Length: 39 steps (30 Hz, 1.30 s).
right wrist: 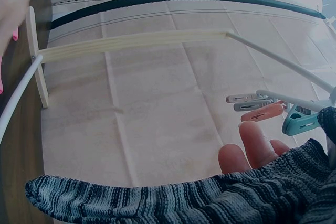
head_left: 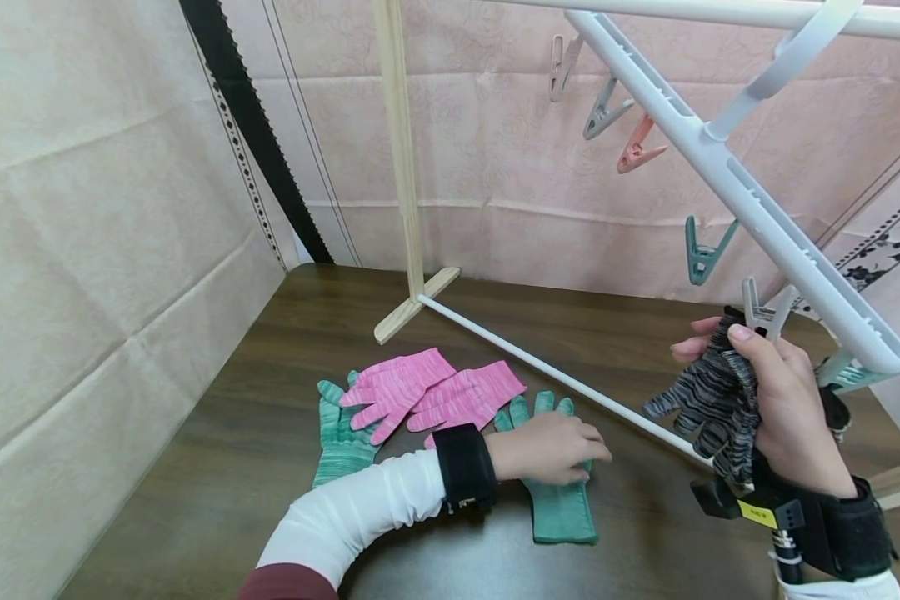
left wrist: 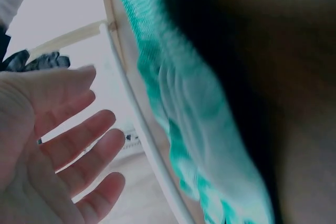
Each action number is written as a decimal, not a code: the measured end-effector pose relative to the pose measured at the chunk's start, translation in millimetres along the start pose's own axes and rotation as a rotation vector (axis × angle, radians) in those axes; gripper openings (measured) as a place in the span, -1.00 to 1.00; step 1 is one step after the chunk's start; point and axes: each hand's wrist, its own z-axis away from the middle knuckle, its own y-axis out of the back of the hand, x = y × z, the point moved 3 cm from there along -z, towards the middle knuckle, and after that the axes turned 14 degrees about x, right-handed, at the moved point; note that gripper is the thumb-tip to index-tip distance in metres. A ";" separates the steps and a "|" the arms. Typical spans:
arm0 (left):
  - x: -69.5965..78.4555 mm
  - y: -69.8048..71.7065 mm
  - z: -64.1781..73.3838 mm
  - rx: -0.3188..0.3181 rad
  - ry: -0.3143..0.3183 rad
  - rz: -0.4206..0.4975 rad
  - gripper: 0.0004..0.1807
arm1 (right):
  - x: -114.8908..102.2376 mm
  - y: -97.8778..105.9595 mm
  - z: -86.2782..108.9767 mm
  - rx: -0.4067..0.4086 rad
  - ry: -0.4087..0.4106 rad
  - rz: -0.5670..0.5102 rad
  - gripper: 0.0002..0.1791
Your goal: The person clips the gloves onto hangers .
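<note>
My right hand (head_left: 791, 400) pinches a black-and-grey striped knit glove (head_left: 708, 392) between thumb and fingers, its fingers hanging downward. A pale grey clothespin (head_left: 752, 302) on the white clip hanger (head_left: 765, 208) meets the glove's top edge, right by my thumb. In the right wrist view the striped glove (right wrist: 157, 200) spans the bottom, with fingertips (right wrist: 257, 142) behind it. My left hand (head_left: 551, 450) hovers over a green glove (head_left: 562, 512) with loose fingers and nothing held. In the left wrist view that hand (left wrist: 68, 145) is spread beside a green glove (left wrist: 194, 114).
Two pink gloves (head_left: 401, 383) lie overlapping beside another green glove (head_left: 345, 446) on the brown table (head_left: 232, 500). Grey, coral (head_left: 637, 150) and teal clothespins (head_left: 705, 250) dangle from the hanger. A wooden post (head_left: 399, 150) and low white bar (head_left: 555, 371) stand behind. Something dark (head_left: 836, 412) shows behind my right wrist.
</note>
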 end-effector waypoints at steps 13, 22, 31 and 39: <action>11.1 -22.8 -1.0 -0.253 -0.048 0.050 -0.54 | 0.2 -0.1 0.5 -0.003 -0.001 0.007 -0.68; 12.7 -25.5 0.0 -0.249 -0.066 0.079 -0.71 | 1.8 0.0 0.6 -0.012 0.000 0.001 -0.69; 16.0 -27.6 -1.1 -0.216 -0.085 0.060 -0.88 | 2.5 -0.6 1.4 0.013 0.013 0.056 -0.68; 18.6 -26.9 -1.2 -0.121 -0.095 0.032 -0.89 | 3.0 -0.1 1.3 0.005 0.002 0.040 -0.68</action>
